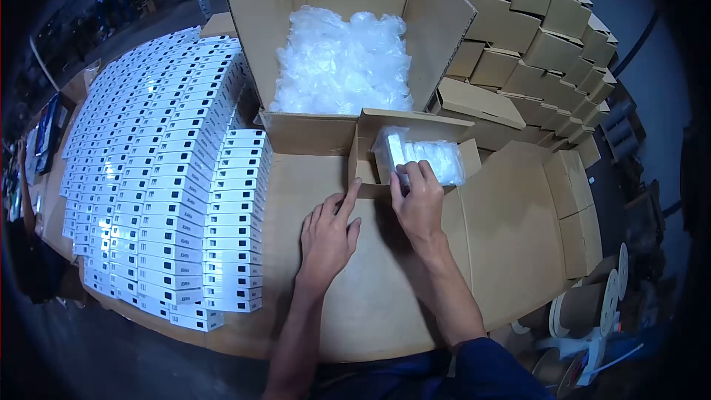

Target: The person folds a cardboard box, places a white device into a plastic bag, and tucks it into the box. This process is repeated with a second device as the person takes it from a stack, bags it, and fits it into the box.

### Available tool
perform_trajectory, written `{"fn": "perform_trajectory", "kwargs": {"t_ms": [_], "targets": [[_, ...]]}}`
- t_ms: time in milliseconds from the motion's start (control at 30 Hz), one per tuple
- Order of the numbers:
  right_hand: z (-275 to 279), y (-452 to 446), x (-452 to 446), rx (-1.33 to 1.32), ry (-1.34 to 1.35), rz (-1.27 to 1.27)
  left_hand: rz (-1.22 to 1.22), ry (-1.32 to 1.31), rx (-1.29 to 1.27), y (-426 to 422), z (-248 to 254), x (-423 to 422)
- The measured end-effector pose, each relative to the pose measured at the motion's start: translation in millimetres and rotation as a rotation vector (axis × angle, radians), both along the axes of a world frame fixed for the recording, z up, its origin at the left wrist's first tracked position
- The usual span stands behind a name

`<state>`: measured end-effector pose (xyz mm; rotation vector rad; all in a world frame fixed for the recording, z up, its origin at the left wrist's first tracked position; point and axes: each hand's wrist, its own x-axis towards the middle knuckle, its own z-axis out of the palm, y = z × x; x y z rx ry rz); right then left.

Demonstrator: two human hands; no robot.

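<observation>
A small open cardboard box [365,147] stands on the brown work surface in front of me. Inside it lie clear plastic air cushions [438,161], with a clear plastic-wrapped piece [390,150] upright at their left. My right hand [420,196] reaches over the box's front wall, its fingers closed on the edge of the clear plastic; the fingertips are partly hidden. My left hand [328,233] is open, its fingers spread and the index fingertip touching the box's front left corner.
Stacked white boxes [170,178] with black squares fill the left side. Behind the small box, a large carton [259,22] holds many air cushions. Folded brown boxes [518,52] are piled at the back right. Cable spools [585,307] stand at the lower right. Someone's arm [26,192] shows at far left.
</observation>
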<state>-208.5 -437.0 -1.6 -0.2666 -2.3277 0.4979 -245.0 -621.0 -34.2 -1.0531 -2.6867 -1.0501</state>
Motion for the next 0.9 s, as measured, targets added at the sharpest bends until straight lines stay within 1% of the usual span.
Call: {"fn": "perform_trajectory", "kwargs": {"t_ms": [100, 300, 433, 467, 500, 533, 567, 600, 633, 667, 767, 900], "targets": [[-4.2, 0.8, -5.4, 0.013, -0.056, -0.018, 0.013, 0.015, -0.015, -1.1, 0.8, 0.3], [-6.6, -5.6, -9.3, 0.021, -0.212, -0.16, 0.031, 0.039, -0.038, 0.8, 0.1, 1.5], [14.1, -20.3, 7.0, -0.012, -0.271, -0.172, -0.017, 0.023, 0.022, -4.6, 1.9, 8.5], [3.3, -17.9, 14.6, 0.085, -0.183, -0.103, -0.032, 0.011, 0.031, -10.0, 5.4, 13.4], [6.4, -28.3, 20.8, -0.04, -0.142, -0.066, -0.039, -0.004, 0.037, -17.9, 9.5, 20.1], [6.1, -37.9, 29.2, -0.018, -0.089, -0.029, -0.027, -0.033, 0.06, -28.5, 20.6, 31.4], [3.1, -47.5, 37.1, -0.001, -0.034, 0.015, -0.069, -0.014, 0.099, -43.1, 27.8, 41.4], [-10.1, -77.1, 41.8, -0.103, -0.107, 0.204, -0.037, -0.012, 0.107, -80.1, 31.2, 60.8], [-16.7, -86.3, 52.9, -0.176, -0.165, 0.327, -0.072, 0.005, 0.141, -95.5, 36.8, 74.2], [-21.0, -97.7, 56.5, -0.249, -0.219, 0.443, -0.053, 0.011, 0.152, -111.5, 42.5, 84.7], [-15.1, -133.7, 55.5, -0.165, -0.291, 0.684, 0.01, 0.112, 0.109, -165.5, 45.2, 109.2], [-11.4, -160.7, 50.6, 0.014, -0.346, 0.812, 0.2, 0.224, 0.02, -220.4, 28.4, 128.8]]}}
